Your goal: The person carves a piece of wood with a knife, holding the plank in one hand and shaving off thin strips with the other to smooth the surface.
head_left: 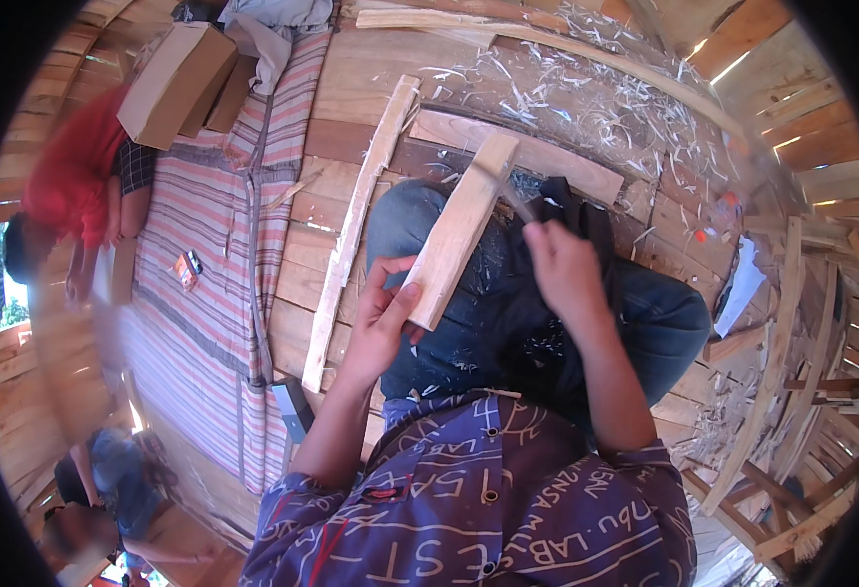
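Observation:
My left hand [386, 315] grips the near end of a pale wooden board [463, 230], thumb on top and fingers at its edge. The board slants away over my lap, its far end up and to the right. In my closed right hand [558, 262] is a knife [513, 196], smeared by motion; its blade reaches the board's right edge near the far end. The handle is mostly hidden by my fingers. Dark cloth [556, 323] with a few shavings lies over my lap under the right hand.
A long wooden strip [361, 235] lies on the plank floor at left, and a flat plank [566, 166] ahead. Shavings [586, 88] litter the far floor. A striped mat [199, 293] bears a cardboard box [177, 83]. Two people [72, 176] sit at left. Wooden frames [791, 391] stand at right.

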The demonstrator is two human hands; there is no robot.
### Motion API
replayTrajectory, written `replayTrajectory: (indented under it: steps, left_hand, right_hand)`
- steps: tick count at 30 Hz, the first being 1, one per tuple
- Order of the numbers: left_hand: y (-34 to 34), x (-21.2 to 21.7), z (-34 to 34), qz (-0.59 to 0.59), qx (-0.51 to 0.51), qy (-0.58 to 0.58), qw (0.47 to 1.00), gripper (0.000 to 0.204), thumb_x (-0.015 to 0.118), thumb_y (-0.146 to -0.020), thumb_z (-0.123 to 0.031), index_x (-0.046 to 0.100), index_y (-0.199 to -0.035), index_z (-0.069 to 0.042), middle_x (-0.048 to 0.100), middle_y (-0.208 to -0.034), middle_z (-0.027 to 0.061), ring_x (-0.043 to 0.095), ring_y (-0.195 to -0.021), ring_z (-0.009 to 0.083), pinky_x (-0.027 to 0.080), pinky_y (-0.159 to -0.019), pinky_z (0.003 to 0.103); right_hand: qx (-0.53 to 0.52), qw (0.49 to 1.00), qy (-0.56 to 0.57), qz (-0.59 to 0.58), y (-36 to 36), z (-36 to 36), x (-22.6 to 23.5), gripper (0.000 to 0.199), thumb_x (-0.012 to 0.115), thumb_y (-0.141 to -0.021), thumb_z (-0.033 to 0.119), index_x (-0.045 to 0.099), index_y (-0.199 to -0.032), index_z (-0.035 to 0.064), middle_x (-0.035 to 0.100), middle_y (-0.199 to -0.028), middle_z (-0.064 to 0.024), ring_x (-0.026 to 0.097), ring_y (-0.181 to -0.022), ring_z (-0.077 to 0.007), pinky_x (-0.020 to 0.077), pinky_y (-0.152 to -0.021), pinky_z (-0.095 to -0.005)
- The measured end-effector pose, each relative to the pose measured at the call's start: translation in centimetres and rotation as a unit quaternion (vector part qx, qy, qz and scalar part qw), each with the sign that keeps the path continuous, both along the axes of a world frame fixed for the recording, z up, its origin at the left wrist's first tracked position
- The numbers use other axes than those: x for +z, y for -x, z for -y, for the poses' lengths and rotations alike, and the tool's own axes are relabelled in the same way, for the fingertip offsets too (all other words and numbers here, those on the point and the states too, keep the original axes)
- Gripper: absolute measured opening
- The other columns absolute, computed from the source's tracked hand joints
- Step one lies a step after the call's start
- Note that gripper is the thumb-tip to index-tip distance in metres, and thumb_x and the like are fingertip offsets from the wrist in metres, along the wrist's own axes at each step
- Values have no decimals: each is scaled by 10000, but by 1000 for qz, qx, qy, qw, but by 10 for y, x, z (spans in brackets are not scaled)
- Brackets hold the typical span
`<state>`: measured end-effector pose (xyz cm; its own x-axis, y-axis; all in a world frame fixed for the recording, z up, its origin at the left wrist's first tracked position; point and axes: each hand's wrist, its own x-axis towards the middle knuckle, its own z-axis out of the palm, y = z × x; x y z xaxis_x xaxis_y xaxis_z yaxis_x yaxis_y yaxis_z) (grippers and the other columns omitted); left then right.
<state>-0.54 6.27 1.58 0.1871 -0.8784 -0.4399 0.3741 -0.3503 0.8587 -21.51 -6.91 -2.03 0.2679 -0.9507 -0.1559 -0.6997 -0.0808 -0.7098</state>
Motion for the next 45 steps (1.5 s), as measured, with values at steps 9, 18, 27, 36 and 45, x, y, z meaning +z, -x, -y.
replayTrajectory:
  steps: [9, 18, 27, 36, 45]
  left_hand:
    - [4, -3, -3, 13, 24, -2, 1000, 344, 492, -986, -222, 430, -1283, -59, 627, -924, 93, 582, -674, 112, 463, -511, 249]
    - [-12, 3, -10, 55, 24, 54, 997, 382, 506, -994, -173, 387, -1329, -34, 657, -1036, 115, 609, -861, 104, 475, -741, 234]
    - [1, 0, -1, -46, -159, -22, 986, 505, 674, -878, -111, 440, -1303, 27, 656, -1077, 124, 636, -990, 175, 485, -886, 299]
    - [27, 8, 11, -164, -175, 30, 970, 568, 572, -902, -177, 329, -1374, 24, 606, -1171, 241, 577, -1152, 326, 469, -930, 386]
    - [18, 0, -15, -148, -254, -79, 952, 660, 536, -914, -147, 201, -1455, 30, 567, -1225, 193, 631, -1062, 293, 407, -1039, 418]
  right_hand:
    - [161, 983, -31, 77, -7, -21, 45, 430, 632, -911, 371, 519, -693, 18, 562, -582, -171, 587, -575, -387, 448, -516, -432]
    - [-29, 996, 80, -30, 38, 54, 16, 465, 628, -907, 415, 561, -710, 0, 544, -582, -164, 541, -546, -322, 438, -539, -398]
    - [-30, 950, -213, 224, 64, -55, 2, 338, 835, -748, 195, 534, -731, 43, 541, -609, 4, 510, -565, -61, 426, -536, -243]
    - [70, 939, -298, 158, 76, -99, -14, 210, 769, -714, 98, 654, -859, -2, 633, -709, -63, 637, -671, -156, 494, -641, -292]
    - [115, 869, -445, 184, 98, -103, -7, 163, 675, -806, 32, 653, -963, -2, 683, -848, -92, 644, -757, -129, 514, -657, -271]
